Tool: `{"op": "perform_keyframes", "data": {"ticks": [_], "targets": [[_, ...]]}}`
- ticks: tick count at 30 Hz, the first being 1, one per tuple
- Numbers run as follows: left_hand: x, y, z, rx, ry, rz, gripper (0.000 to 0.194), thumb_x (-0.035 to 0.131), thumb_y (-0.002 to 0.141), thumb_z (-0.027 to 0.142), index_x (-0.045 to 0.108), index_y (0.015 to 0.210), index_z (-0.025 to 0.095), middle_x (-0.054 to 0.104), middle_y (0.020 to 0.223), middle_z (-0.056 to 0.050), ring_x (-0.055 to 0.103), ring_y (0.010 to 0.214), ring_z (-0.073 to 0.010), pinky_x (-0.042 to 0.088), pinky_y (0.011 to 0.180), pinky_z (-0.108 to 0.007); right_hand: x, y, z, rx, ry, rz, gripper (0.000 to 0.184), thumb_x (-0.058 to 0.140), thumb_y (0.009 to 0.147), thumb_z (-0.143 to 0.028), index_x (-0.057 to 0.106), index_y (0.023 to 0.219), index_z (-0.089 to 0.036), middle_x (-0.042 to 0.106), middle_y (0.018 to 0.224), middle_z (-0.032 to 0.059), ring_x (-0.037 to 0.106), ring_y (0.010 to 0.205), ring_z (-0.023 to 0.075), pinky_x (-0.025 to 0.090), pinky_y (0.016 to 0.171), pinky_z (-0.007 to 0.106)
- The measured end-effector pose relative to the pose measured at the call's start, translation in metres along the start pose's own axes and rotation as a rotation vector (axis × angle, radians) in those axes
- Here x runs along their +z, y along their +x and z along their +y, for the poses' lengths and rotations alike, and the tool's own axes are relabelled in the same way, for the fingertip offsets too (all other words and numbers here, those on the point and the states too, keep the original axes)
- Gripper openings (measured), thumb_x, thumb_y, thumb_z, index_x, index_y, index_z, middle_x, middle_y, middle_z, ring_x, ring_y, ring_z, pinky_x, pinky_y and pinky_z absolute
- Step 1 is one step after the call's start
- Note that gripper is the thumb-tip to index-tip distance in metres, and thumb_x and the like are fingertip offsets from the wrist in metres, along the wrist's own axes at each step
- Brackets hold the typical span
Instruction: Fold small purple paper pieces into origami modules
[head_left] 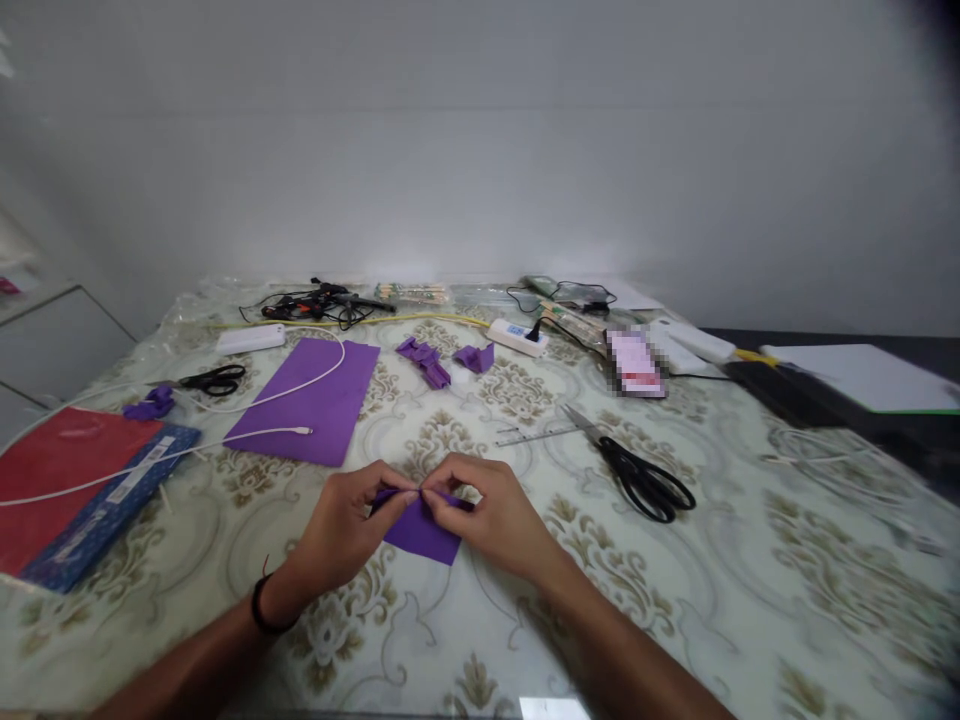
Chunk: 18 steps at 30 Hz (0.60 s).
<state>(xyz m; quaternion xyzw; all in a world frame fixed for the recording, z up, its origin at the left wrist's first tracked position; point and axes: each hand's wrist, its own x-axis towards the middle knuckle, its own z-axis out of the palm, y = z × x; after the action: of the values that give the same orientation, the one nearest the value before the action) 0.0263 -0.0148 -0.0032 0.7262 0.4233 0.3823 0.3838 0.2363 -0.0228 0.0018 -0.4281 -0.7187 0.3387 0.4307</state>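
Note:
Between my two hands is a small piece of purple paper (422, 533), its far edge folded over. My left hand (349, 520) pinches that edge between thumb and fingers. On the other side my right hand (487, 510) pinches the same edge, the fingertips of both hands almost meeting at the middle. A larger purple sheet (307, 400) lies flat beyond my left hand. Farther back are a folded strip of purple paper (424, 362) and a smaller folded purple piece (475, 357). Black-handled scissors (637, 475) lie partly spread to the right, apart from my hands.
At the left lie a red and blue packet (82, 490), a crumpled purple piece (150, 403), other scissors (214, 379) and a white cable (270, 432). A clear ruler (532, 436), a phone (635, 362) and a power strip (517, 337) are beyond my right hand. Tangled black wires (322, 302) line the back.

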Motion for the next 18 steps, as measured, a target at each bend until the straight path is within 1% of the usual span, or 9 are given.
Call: {"op": "perform_keyframes", "data": {"ticks": [5, 8, 13, 16, 18], "targets": [[0.0, -0.005, 0.006, 0.048, 0.023, 0.017, 0.012, 0.071, 0.095, 0.023, 0.08, 0.086, 0.019, 0.082, 0.08, -0.002, 0.076, 0.072, -0.0176, 0.057, 0.07, -0.025, -0.002, 0.0, -0.004, -0.027, -0.018, 0.009, 0.01, 0.065, 0.081, -0.013, 0.069, 0.075, -0.02, 0.069, 0.071, -0.0005, 0.062, 0.066, 0.0151, 0.046, 0.064, 0.026], [-0.003, -0.006, 0.008, 0.091, 0.049, 0.03, 0.012, 0.072, 0.094, 0.021, 0.08, 0.086, 0.021, 0.083, 0.08, -0.002, 0.077, 0.072, -0.0177, 0.057, 0.07, -0.025, -0.003, 0.0, -0.005, -0.033, -0.018, -0.002, 0.011, 0.065, 0.081, -0.014, 0.067, 0.072, -0.021, 0.067, 0.068, -0.0013, 0.06, 0.065, 0.0148, 0.045, 0.064, 0.026], [-0.016, -0.001, 0.003, 0.108, 0.038, 0.133, 0.01, 0.075, 0.092, 0.024, 0.079, 0.084, 0.02, 0.084, 0.083, -0.005, 0.078, 0.075, -0.0198, 0.058, 0.069, -0.026, -0.017, 0.003, 0.003, -0.023, -0.027, 0.005, 0.011, 0.065, 0.081, -0.016, 0.067, 0.072, -0.021, 0.066, 0.067, -0.002, 0.059, 0.063, 0.0144, 0.046, 0.062, 0.026], [-0.023, 0.004, -0.002, 0.097, 0.029, 0.22, 0.012, 0.072, 0.095, 0.027, 0.077, 0.087, 0.019, 0.081, 0.081, -0.005, 0.075, 0.072, -0.0188, 0.057, 0.067, -0.026, -0.029, 0.006, 0.011, -0.002, -0.055, 0.043, 0.011, 0.063, 0.077, -0.012, 0.066, 0.073, -0.021, 0.067, 0.067, -0.0024, 0.06, 0.062, 0.0146, 0.046, 0.061, 0.026], [-0.025, 0.006, -0.003, 0.09, 0.037, 0.255, 0.011, 0.071, 0.095, 0.026, 0.076, 0.089, 0.019, 0.08, 0.08, -0.003, 0.074, 0.071, -0.0176, 0.056, 0.066, -0.025, -0.034, 0.008, 0.014, 0.004, -0.071, 0.075, 0.01, 0.062, 0.079, -0.012, 0.066, 0.077, -0.021, 0.069, 0.072, -0.001, 0.063, 0.066, 0.016, 0.049, 0.065, 0.027]]}}
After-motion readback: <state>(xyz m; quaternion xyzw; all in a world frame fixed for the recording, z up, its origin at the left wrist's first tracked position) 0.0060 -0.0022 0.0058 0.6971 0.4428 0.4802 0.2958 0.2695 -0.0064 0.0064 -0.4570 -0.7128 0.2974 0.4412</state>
